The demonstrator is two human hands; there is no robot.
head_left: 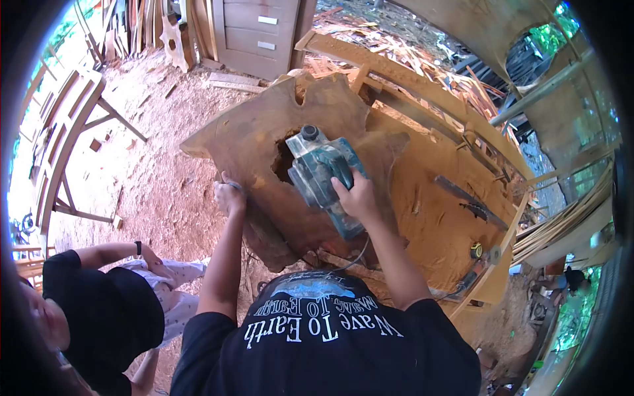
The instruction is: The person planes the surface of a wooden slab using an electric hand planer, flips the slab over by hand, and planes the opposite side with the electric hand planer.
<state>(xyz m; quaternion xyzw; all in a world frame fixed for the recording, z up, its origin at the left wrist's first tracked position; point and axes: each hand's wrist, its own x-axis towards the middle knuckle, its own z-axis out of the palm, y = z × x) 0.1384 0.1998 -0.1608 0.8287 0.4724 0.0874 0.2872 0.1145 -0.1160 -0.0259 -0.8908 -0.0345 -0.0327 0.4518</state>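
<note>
A broad, irregular slab of brown wood point(244, 125) with a jagged hole lies in front of me, over a dust-covered work table point(422, 191). On top of it rests a teal electric planer point(320, 175), its body partly overlapping the hole. My right hand point(358, 195) is closed around the planer's handle. At the slab's left edge, my left hand point(230, 197) grips the wood with bent fingers, some of them hidden. A cord point(360, 254) runs from the back of the planer toward my body.
Another person in a black shirt point(125, 303) is close on my left. A wooden frame point(69, 125) stands beyond. Right on the table are a long dark tool point(462, 195), a yellow tape measure point(476, 250) and a power tool point(470, 274). Wood scraps point(396, 56) lie behind.
</note>
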